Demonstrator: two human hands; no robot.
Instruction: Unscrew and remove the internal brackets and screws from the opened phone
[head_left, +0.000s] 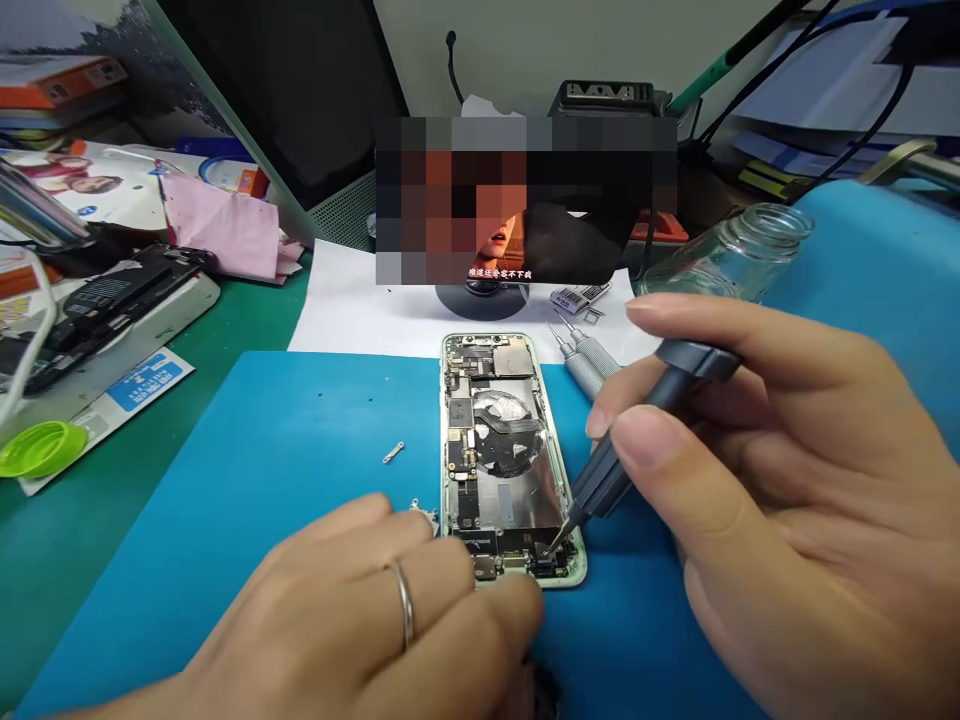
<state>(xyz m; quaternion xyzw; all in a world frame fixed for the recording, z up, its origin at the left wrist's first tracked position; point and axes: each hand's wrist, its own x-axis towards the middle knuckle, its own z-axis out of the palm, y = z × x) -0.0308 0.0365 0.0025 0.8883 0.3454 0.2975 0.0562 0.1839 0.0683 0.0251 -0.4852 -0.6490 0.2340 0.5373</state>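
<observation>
An opened smartphone (517,505) with a pale green frame lies on the blue mat, its circuit boards and inner metal plate exposed. My right hand (780,500) is closed around a dark grey screwdriver (604,475), forefinger on its cap. The tip touches or hovers just over the phone's lower right end. My left hand (390,610), with a ring on one finger, is curled against the phone's lower left corner and bottom edge; its fingertips are hidden underneath. Beside the phone lie a small metal bracket (394,452) and another metal part (425,515), partly behind my left hand.
Tweezers (589,355) lie right of the phone. A glass jar (731,250) sits behind my right hand. At the back a lit screen (577,235) stands on a round base (484,300). On the left are another device (112,310) and a green cap (45,448). Tiny screws dot the blue mat (300,470).
</observation>
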